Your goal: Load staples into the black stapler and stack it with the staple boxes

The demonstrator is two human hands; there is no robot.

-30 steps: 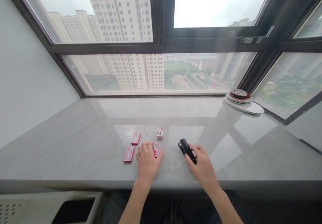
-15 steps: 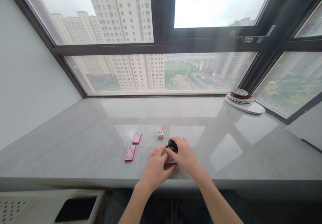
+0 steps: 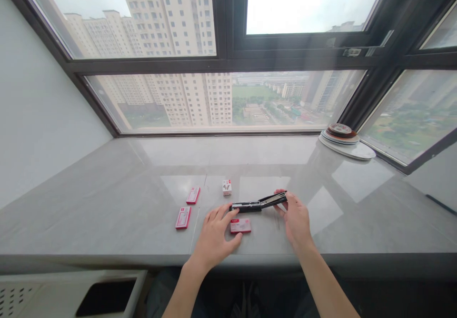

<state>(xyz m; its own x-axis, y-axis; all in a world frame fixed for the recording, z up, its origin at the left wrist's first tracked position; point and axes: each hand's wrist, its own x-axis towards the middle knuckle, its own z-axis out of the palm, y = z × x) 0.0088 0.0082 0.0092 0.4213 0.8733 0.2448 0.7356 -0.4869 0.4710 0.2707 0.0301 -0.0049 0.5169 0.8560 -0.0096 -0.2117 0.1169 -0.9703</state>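
Note:
A black stapler [image 3: 248, 207] lies folded open across the counter, its metal inner parts showing and its right section tilted up. My right hand [image 3: 298, 219] pinches the raised right end of the stapler. My left hand [image 3: 214, 236] is spread, with its fingertips at the stapler's left end and its thumb by a pink-and-white flat box [image 3: 240, 225]. That box lies just in front of the stapler, between my hands. Behind the stapler stands a small white box [image 3: 227, 187] with a dark picture on it.
Two more pink-and-white boxes, a nearer one [image 3: 183, 217] and a farther one [image 3: 193, 195], lie left of my hands. Stacked plates [image 3: 353, 152] sit in the window corner. The counter's front edge [image 3: 267, 257] runs close below my wrists. A white perforated container [image 3: 39, 292] stands lower left.
My right hand has moved right, and the stapler now stretches unfolded between my hands. The pink-and-white box in front, mostly covered before, is now in plain sight.

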